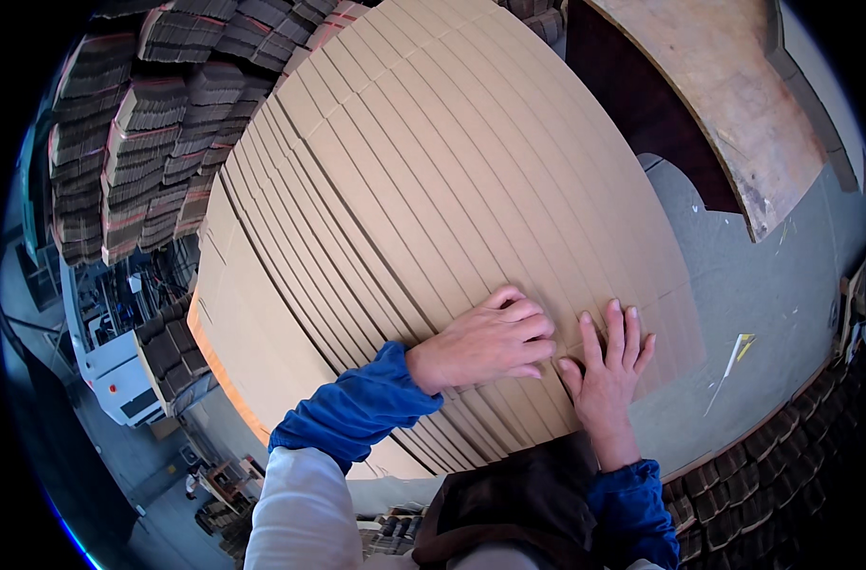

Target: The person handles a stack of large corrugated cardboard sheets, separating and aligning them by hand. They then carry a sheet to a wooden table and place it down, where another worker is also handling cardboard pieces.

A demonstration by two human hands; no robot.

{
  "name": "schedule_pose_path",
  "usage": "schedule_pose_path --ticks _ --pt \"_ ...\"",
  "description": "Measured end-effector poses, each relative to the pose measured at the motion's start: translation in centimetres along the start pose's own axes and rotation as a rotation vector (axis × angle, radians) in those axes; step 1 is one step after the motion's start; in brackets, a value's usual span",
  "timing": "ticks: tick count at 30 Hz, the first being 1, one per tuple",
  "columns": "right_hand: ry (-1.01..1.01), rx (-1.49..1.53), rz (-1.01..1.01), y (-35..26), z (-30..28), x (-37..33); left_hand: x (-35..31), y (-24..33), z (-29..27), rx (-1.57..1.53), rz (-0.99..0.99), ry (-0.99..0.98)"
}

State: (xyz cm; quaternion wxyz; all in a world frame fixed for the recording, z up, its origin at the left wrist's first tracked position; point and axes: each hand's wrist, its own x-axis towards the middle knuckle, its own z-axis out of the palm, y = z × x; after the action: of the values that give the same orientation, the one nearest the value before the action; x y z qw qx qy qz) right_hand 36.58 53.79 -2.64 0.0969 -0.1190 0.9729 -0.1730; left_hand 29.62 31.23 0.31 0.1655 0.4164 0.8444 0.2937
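Note:
A wide fan of overlapping brown cardboard sheets (452, 171) stretches out in front of me, their edges showing as long curved steps. My left hand (490, 342) lies on the near part of the fan with its fingers curled against the sheets; the fingertips are partly hidden. Just to its right, my right hand (609, 366) rests on the sheets near their right edge, fingers spread and holding nothing. Blue sleeve covers (366, 399) wrap both forearms.
Tall stacks of bundled cardboard (157, 123) stand at the far left, more (765, 475) at the lower right. A wooden board (727, 85) juts in at the upper right above the grey floor (737, 304). A white machine (119, 380) stands at left.

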Motion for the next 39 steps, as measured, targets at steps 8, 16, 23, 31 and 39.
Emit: schedule_pose_path --ticks 8,16,23,31,39 --pt "-0.004 0.002 0.002 -0.1 0.0 -0.1 -0.3 -0.2 0.4 -0.009 0.021 -0.013" --pt "0.021 0.017 0.014 0.1 -0.3 0.1 0.0 0.1 1.0 0.036 0.023 0.001" --pt "-0.021 0.04 0.059 -1.2 -1.2 0.4 -0.6 0.3 -0.8 0.087 -0.016 0.028" --pt "-0.003 0.039 0.059 -4.8 0.4 1.6 -4.5 -3.9 -4.7 0.139 -0.161 0.092" --pt "-0.022 0.026 0.07 -4.7 0.2 1.5 -4.6 -4.9 -3.7 0.163 -0.103 0.142"
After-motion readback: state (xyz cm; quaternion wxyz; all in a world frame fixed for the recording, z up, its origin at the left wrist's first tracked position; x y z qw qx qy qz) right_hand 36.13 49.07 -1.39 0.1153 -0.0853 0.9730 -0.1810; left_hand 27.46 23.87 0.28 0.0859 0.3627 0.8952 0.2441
